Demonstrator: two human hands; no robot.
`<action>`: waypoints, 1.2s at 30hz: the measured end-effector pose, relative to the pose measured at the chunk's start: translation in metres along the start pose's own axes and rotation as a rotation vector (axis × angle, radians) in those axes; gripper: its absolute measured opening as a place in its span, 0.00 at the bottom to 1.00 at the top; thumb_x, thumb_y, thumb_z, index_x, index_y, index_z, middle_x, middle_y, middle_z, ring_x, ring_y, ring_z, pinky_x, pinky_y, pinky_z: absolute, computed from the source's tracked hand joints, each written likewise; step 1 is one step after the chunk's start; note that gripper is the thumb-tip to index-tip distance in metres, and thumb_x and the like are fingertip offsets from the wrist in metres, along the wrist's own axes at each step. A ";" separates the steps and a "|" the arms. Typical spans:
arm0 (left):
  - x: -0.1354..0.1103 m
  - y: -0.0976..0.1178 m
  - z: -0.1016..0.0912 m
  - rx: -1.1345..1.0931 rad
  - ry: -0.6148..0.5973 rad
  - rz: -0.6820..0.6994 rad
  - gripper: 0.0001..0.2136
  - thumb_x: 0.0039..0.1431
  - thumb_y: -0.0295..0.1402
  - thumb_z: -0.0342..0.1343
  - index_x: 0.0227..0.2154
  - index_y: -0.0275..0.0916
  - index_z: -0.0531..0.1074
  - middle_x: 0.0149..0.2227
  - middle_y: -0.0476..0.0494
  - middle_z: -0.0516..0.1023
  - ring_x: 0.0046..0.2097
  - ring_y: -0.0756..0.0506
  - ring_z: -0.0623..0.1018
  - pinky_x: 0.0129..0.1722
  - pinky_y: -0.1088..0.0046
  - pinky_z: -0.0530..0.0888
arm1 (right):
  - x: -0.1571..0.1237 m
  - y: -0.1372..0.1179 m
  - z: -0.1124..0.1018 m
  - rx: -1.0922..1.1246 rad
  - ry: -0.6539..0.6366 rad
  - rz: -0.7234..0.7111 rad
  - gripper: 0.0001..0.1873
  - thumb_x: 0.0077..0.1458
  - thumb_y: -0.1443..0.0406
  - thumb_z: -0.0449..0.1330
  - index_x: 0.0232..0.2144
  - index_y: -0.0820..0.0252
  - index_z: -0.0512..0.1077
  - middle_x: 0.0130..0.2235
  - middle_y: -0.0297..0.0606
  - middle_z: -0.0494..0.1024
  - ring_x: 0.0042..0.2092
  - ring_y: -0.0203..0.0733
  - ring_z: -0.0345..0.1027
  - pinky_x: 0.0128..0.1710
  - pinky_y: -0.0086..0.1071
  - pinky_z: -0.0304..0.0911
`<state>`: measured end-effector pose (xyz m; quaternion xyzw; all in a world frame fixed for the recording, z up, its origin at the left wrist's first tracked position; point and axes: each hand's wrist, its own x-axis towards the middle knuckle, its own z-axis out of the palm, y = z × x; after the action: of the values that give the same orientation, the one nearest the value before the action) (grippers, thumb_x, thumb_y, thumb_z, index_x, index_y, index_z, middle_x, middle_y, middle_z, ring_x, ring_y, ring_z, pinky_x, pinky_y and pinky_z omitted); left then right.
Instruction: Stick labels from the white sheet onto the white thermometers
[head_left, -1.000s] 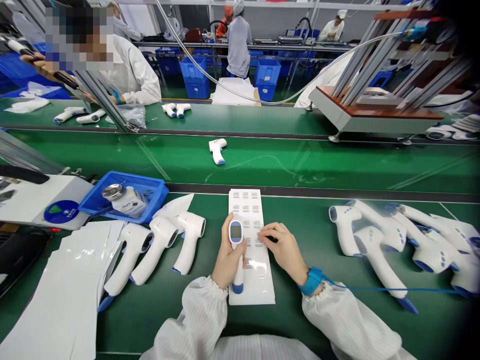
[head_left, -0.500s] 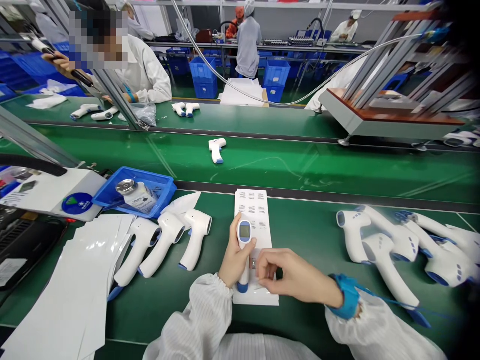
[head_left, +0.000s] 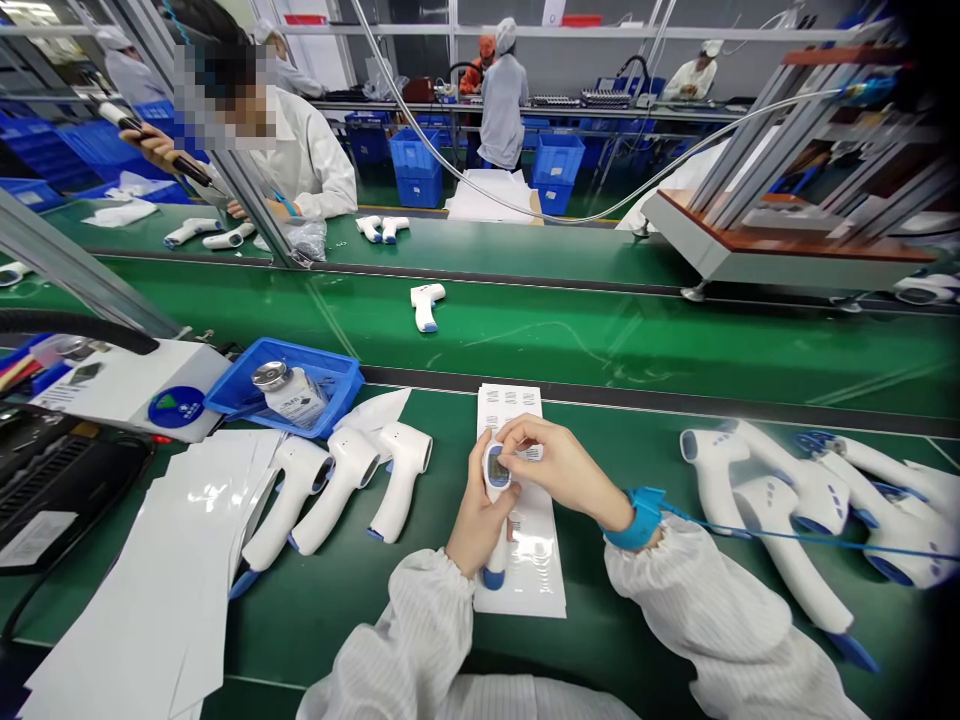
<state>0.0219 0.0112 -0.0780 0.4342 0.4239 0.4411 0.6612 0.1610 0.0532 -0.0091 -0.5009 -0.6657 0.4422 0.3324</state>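
Observation:
My left hand (head_left: 476, 515) grips a white infrared thermometer (head_left: 495, 530) upright by its handle, with its blue-framed display (head_left: 496, 466) facing up. The fingertips of my right hand (head_left: 559, 465) rest on the thermometer's head at the display, and they hide part of it. Under both hands lies a white sheet of printed labels (head_left: 521, 545). Several white thermometers (head_left: 345, 490) lie to the left of the sheet, and a heap of them (head_left: 787, 495) lies to the right. A blue strap (head_left: 641, 518) circles my right wrist, with a blue cord trailing right.
A stack of white sheets (head_left: 165, 560) lies at the left, beside a blue tray (head_left: 285, 380) holding a bottle. Beyond the bench runs a green conveyor belt (head_left: 600, 335) with one thermometer on it. A co-worker (head_left: 300, 150) sits across the line holding a tool.
My right hand has moved from the label sheet up onto the thermometer's display. The left hand keeps its grip, and the view has shifted slightly.

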 end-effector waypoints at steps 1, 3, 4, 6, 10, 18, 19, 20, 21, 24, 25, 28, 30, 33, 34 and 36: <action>0.000 0.000 0.000 0.002 0.006 0.004 0.35 0.59 0.35 0.57 0.66 0.53 0.46 0.65 0.40 0.57 0.52 0.39 0.73 0.47 0.60 0.75 | 0.000 -0.001 0.000 -0.002 0.004 -0.003 0.04 0.49 0.70 0.60 0.25 0.57 0.70 0.40 0.36 0.76 0.43 0.41 0.70 0.45 0.36 0.63; 0.000 0.001 0.000 0.004 0.009 0.006 0.35 0.59 0.34 0.56 0.66 0.52 0.46 0.65 0.41 0.56 0.55 0.39 0.72 0.50 0.60 0.74 | 0.001 -0.001 0.000 -0.005 0.007 -0.009 0.04 0.49 0.70 0.59 0.25 0.57 0.70 0.39 0.36 0.77 0.42 0.41 0.70 0.45 0.36 0.63; 0.000 0.002 0.000 0.004 0.006 0.003 0.35 0.59 0.33 0.56 0.65 0.52 0.46 0.66 0.42 0.55 0.56 0.39 0.71 0.50 0.60 0.74 | 0.002 -0.001 0.000 -0.008 0.008 -0.010 0.04 0.49 0.70 0.59 0.25 0.57 0.70 0.39 0.35 0.77 0.42 0.41 0.70 0.44 0.36 0.63; 0.000 0.003 0.001 0.007 -0.004 -0.002 0.35 0.59 0.32 0.56 0.65 0.53 0.46 0.67 0.42 0.53 0.57 0.38 0.70 0.49 0.61 0.74 | 0.003 0.000 -0.001 -0.017 0.012 -0.009 0.04 0.49 0.70 0.59 0.25 0.57 0.70 0.38 0.35 0.77 0.41 0.41 0.70 0.43 0.35 0.63; 0.000 0.003 0.000 0.042 0.004 0.006 0.35 0.58 0.31 0.55 0.65 0.52 0.46 0.67 0.43 0.53 0.58 0.38 0.68 0.51 0.61 0.73 | 0.005 0.001 -0.002 -0.035 0.012 -0.004 0.04 0.49 0.70 0.59 0.25 0.57 0.70 0.38 0.34 0.78 0.40 0.40 0.70 0.42 0.35 0.62; -0.003 0.011 0.000 -0.028 -0.023 -0.067 0.38 0.56 0.30 0.56 0.66 0.53 0.43 0.62 0.39 0.61 0.33 0.49 0.76 0.31 0.70 0.75 | 0.006 0.001 0.000 -0.033 0.016 -0.006 0.04 0.48 0.71 0.59 0.24 0.57 0.70 0.37 0.33 0.77 0.39 0.39 0.70 0.42 0.34 0.62; -0.004 0.014 0.000 -0.059 -0.037 -0.092 0.38 0.56 0.30 0.55 0.66 0.53 0.43 0.59 0.39 0.64 0.27 0.53 0.73 0.26 0.73 0.74 | 0.006 0.001 0.000 -0.032 0.017 -0.007 0.04 0.48 0.71 0.59 0.24 0.57 0.70 0.36 0.33 0.77 0.39 0.39 0.70 0.42 0.34 0.62; -0.005 0.016 0.000 -0.090 -0.051 -0.118 0.38 0.57 0.30 0.55 0.66 0.53 0.42 0.54 0.40 0.68 0.23 0.55 0.69 0.23 0.74 0.72 | 0.006 0.001 0.000 -0.032 0.016 -0.010 0.04 0.48 0.71 0.59 0.24 0.57 0.70 0.36 0.33 0.77 0.39 0.39 0.70 0.42 0.34 0.63; -0.006 0.017 0.000 -0.123 -0.059 -0.140 0.37 0.58 0.31 0.54 0.66 0.53 0.41 0.47 0.43 0.71 0.21 0.56 0.67 0.21 0.76 0.70 | 0.006 0.002 0.000 -0.033 0.014 -0.012 0.04 0.49 0.71 0.59 0.25 0.57 0.70 0.37 0.33 0.77 0.40 0.39 0.70 0.43 0.34 0.63; -0.007 0.019 0.001 -0.194 -0.044 -0.176 0.34 0.62 0.35 0.49 0.67 0.50 0.39 0.28 0.52 0.67 0.20 0.54 0.65 0.20 0.78 0.68 | 0.007 0.002 0.000 -0.044 0.010 -0.017 0.05 0.49 0.71 0.59 0.25 0.57 0.70 0.37 0.33 0.77 0.40 0.39 0.70 0.43 0.34 0.62; -0.007 0.018 0.001 -0.201 -0.031 -0.180 0.33 0.63 0.36 0.48 0.67 0.50 0.39 0.25 0.54 0.65 0.20 0.53 0.64 0.19 0.78 0.68 | 0.007 0.002 0.000 -0.047 0.010 -0.018 0.05 0.49 0.71 0.59 0.25 0.57 0.70 0.37 0.33 0.77 0.40 0.39 0.70 0.43 0.34 0.62; -0.006 0.014 0.002 -0.173 -0.004 -0.179 0.32 0.63 0.38 0.47 0.67 0.51 0.40 0.24 0.55 0.64 0.20 0.53 0.62 0.19 0.79 0.67 | 0.006 0.003 0.000 -0.054 0.013 -0.017 0.04 0.49 0.71 0.59 0.25 0.57 0.70 0.37 0.33 0.77 0.40 0.39 0.70 0.43 0.33 0.62; -0.006 0.013 0.002 -0.148 -0.007 -0.170 0.32 0.63 0.38 0.47 0.67 0.51 0.40 0.23 0.55 0.63 0.19 0.53 0.62 0.19 0.79 0.68 | 0.006 0.003 0.001 -0.061 0.018 -0.014 0.04 0.49 0.70 0.59 0.25 0.57 0.70 0.37 0.33 0.78 0.40 0.39 0.70 0.42 0.33 0.63; -0.006 0.013 0.002 -0.132 -0.013 -0.163 0.32 0.64 0.38 0.46 0.67 0.51 0.39 0.23 0.56 0.64 0.19 0.53 0.62 0.19 0.79 0.68 | 0.007 0.005 0.002 -0.056 0.038 -0.005 0.02 0.51 0.69 0.59 0.27 0.57 0.71 0.37 0.34 0.77 0.40 0.39 0.70 0.41 0.34 0.63; -0.006 0.013 0.002 -0.132 -0.012 -0.165 0.31 0.64 0.38 0.45 0.67 0.51 0.39 0.23 0.56 0.64 0.19 0.53 0.63 0.19 0.79 0.68 | 0.007 0.006 0.003 -0.038 0.046 0.001 0.02 0.52 0.67 0.59 0.28 0.57 0.71 0.36 0.34 0.77 0.39 0.39 0.70 0.41 0.34 0.64; -0.006 0.015 0.002 -0.136 -0.010 -0.178 0.31 0.64 0.37 0.45 0.66 0.51 0.40 0.24 0.55 0.64 0.19 0.54 0.63 0.20 0.79 0.68 | 0.007 0.008 0.002 0.022 0.050 0.019 0.03 0.55 0.64 0.58 0.31 0.58 0.71 0.35 0.34 0.77 0.38 0.39 0.70 0.41 0.34 0.64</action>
<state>0.0186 0.0087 -0.0621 0.3514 0.4266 0.4061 0.7278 0.1602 0.0601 -0.0177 -0.5144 -0.6475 0.4397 0.3504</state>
